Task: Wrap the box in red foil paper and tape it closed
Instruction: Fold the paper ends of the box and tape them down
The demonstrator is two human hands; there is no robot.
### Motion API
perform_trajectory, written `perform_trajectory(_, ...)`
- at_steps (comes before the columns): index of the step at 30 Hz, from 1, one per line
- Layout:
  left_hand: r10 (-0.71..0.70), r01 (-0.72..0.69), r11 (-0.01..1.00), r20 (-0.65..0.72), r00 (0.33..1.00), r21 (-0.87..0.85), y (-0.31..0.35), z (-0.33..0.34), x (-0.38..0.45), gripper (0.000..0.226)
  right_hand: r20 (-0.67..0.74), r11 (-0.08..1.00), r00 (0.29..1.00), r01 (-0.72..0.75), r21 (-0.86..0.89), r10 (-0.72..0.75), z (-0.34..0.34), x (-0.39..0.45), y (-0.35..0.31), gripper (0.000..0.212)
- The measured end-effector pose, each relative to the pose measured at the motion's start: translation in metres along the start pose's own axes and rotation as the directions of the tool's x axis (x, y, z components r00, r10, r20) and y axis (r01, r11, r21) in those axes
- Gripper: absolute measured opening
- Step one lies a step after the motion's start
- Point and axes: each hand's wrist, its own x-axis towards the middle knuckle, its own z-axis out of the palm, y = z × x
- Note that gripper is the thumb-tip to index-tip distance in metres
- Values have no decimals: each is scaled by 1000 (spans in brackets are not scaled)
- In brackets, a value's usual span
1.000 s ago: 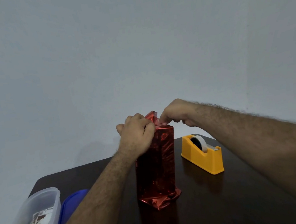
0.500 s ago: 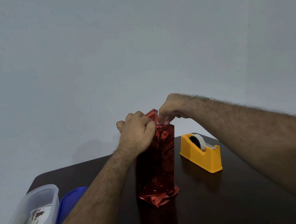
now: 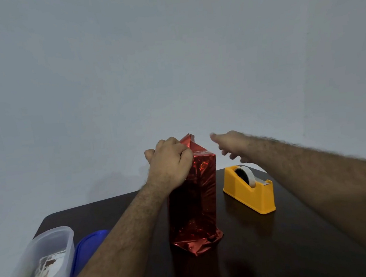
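**— What's changed on your side?**

**—** From where I sit, the worktop (image 3: 298,227) carries the same things; the big shift is my right hand (image 3: 230,143). A moment ago it was pinching the foil at the top of the box beside my left; now it has let go and hangs in the air to the right of the box, clear of it, fingers loose and holding nothing, blurred with motion.

**— And the box itself?**

**—** The box (image 3: 194,199) stands upright on the middle of the worktop in its red foil paper (image 3: 196,242), which is crumpled at the foot; my left hand (image 3: 169,164) has stayed curled round the upper left corner, gripping the gathered foil; a peak of foil pokes up above its knuckles.

**— So what does that tell you?**

**—** I judge the top fold is formed and is being held down with one hand; the freed hand sits above the yellow tape dispenser (image 3: 248,191), just right of the box, so fetching tape looks like the next step; I can make out a pale glint along the top edge, but cannot tell whether that is tape.
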Motion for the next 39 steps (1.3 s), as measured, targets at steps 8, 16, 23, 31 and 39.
perform_trajectory(8,-1,1,1000,-5,1000,-7,-3,-2,0,51,282,994,956,-98,43,82,22,1,1,97)
perform_trajectory(16,-23,23,1000,-1,1000,-8,-4,-1,1,49,215,998,976,-52,40,43,25,11,0,60)
perform_trajectory(23,-128,132,983,35,991,-129,-1,-7,3,46,-145,957,974,204,208,-176,32,16,37,27)
perform_trajectory(31,-148,147,975,3,989,-165,3,-27,7,22,-303,877,823,452,-162,-480,15,8,120,34)
perform_trajectory(39,236,-219,957,-71,969,191,47,-29,-5,25,-336,979,926,126,-160,-174,24,7,230,109)
